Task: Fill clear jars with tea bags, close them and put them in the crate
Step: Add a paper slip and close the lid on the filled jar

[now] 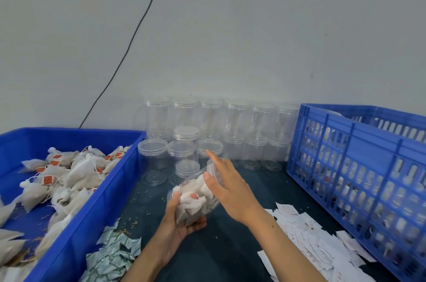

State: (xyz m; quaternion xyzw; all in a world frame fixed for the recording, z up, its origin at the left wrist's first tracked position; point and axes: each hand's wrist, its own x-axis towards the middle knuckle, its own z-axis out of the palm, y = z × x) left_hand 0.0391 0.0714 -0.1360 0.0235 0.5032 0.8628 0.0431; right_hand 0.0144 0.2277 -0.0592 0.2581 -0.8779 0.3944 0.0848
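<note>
Jar [198, 198] tilted, mouth toward wall [230, 39]

jars [232, 120]: clear, colourless
held jar [198, 198]: clear, white bags showing through
tea bags [76, 173]: off-white with orange-red tags
tub [96, 212]: solid blue
crate [359, 166]: blue, slotted grid pattern
tabletop [221, 254]: dark blue-grey
left sachets [115, 256]: white with green print
right slips [306, 231]: white with red print
wall [253, 39]: pale grey
cable [129, 48]: black

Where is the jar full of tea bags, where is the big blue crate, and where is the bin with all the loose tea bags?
filled jar [196, 198], head view, on its clear side wall.
blue crate [359, 154], head view, on its slotted near wall.
blue bin [92, 219], head view, on its right wall.
</note>
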